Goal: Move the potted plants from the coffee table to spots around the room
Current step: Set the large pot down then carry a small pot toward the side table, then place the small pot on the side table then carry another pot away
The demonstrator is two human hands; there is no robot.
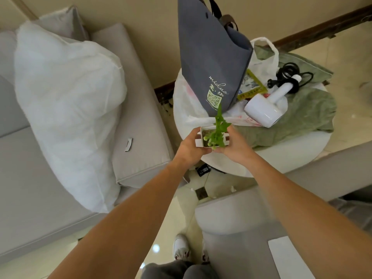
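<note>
Left hand (190,147): my fingers (196,133) are curled round the 9 o'clock side of the potted plant (216,133).
Right hand (234,147): my fingers are curled round the pot's 3 o'clock side.
Potted plant: small white square pot, green stem upright, held between both hands at the 7 o'clock edge of the round white table (281,158). I cannot tell whether the base touches the table.
Tote bag (213,63): grey, upright, at 12 o'clock from the pot.
Green cloth (302,115): spread on the table at 2 o'clock.
White appliance (261,111): lies on the cloth, black cord attached.
Sofa (136,121): at 9 o'clock, carrying a white pillow (66,97).
</note>
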